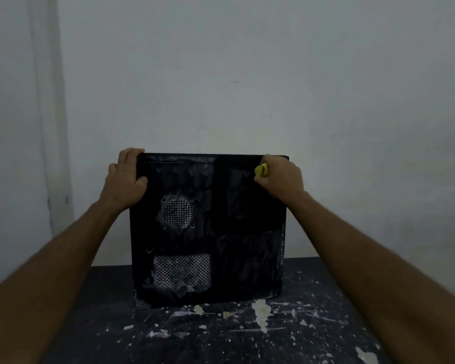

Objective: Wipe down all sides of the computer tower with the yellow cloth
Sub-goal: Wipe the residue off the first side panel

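Computer tower (208, 229) stood on a dark, paint-spattered table (313, 324), its broad vented side panel facing the camera, a pale wall (234, 74) close behind it. Left hand (125, 179) clamped on the upper left corner, fingers over the top edge, thumb on the panel face. Right hand (280, 177) fisted at the upper right corner, closed around the yellow cloth (262, 170), of which only a small bunched bit showed between fingers and panel. Panel carried grey dust in smears; heaviest around the round fan grille (177, 213) and the rectangular mesh vent (183, 271); the right half looked darker, perhaps already passed over, though that was a guess. Judged step: wiping this side from the top corner while the other hand steadied the case. To do it well, the cloth wanted opening out flatter, since a tight wad covers little; long overlapping strokes downward, with extra pressure and short dabs over the two perforated areas where dust lodges in holes. The left grip should hold firm, as the tower could tip or slide on the table under sideways pushing. Obstacles: the wall sat near the far side, so reaching that face would likely need the tower turned; the underside was hidden against the table. Light was dim, making leftover dust hard to judge.
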Demonstrator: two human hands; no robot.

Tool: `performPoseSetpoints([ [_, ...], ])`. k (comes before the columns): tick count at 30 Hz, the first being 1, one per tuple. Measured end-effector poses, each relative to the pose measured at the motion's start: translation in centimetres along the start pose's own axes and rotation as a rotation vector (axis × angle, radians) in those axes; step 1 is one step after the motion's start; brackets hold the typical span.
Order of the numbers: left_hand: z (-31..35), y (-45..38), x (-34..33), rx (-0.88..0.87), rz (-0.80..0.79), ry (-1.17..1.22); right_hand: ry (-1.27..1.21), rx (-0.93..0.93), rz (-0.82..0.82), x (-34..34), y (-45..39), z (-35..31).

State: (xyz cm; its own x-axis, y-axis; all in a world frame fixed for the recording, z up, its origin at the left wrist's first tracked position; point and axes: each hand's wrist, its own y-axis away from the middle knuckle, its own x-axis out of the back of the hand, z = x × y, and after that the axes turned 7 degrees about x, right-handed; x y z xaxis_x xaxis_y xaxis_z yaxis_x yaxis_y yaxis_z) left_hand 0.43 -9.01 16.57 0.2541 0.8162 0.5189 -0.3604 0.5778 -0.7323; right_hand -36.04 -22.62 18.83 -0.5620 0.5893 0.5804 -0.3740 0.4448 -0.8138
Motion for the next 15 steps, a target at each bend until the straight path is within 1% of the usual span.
performPoseSetpoints([
  [1,0.0,0.0,0.0,0.0,0.0,0.0,0.009,0.043,-0.036,0.0,0.0,-0.3],
  [2,0.0,-0.1,0.0,-0.002,0.0,0.001,0.031,0.08,-0.108,-0.1,-0.1,-0.5],
  [3,0.0,-0.1,0.1,-0.004,-0.002,-0.002,0.048,0.081,-0.169,0.0,-0.1,-0.6],
  [4,-0.1,-0.1,0.1,-0.004,-0.007,-0.004,0.05,0.055,-0.163,0.0,0.0,-0.6],
  [6,-0.1,-0.2,0.0,0.003,-0.01,-0.007,0.031,0.013,-0.02,-0.4,0.0,-0.5],
  [7,-0.2,-0.1,0.0,0.005,-0.012,-0.008,0.018,0.018,0.014,-0.7,0.2,-0.7],
  [8,-0.2,-0.2,-0.1,0.004,-0.011,-0.007,0.009,0.043,-0.009,-0.9,0.3,-1.0],
  [9,-0.2,-0.2,-0.1,0.0,-0.011,-0.006,0.006,0.069,-0.069,-1.0,0.4,-1.3],
  [10,-0.3,-0.2,-0.1,-0.005,-0.012,-0.006,0.01,0.071,-0.128,-0.9,0.5,-1.3],
  [11,-0.2,-0.2,0.0,-0.01,-0.01,-0.008,0.01,0.048,-0.137,-0.7,0.4,-1.3],
  [13,-0.1,-0.2,0.0,-0.011,0.003,-0.007,0.002,0.011,-0.022,-0.8,0.0,-1.1],
  [14,0.1,-0.1,-0.1,-0.01,0.01,-0.006,-0.006,0.023,0.025,-0.9,0.0,-1.2],
  [15,0.2,0.0,-0.1,-0.01,0.017,-0.007,-0.011,0.053,0.02,-1.0,0.1,-1.5],
])
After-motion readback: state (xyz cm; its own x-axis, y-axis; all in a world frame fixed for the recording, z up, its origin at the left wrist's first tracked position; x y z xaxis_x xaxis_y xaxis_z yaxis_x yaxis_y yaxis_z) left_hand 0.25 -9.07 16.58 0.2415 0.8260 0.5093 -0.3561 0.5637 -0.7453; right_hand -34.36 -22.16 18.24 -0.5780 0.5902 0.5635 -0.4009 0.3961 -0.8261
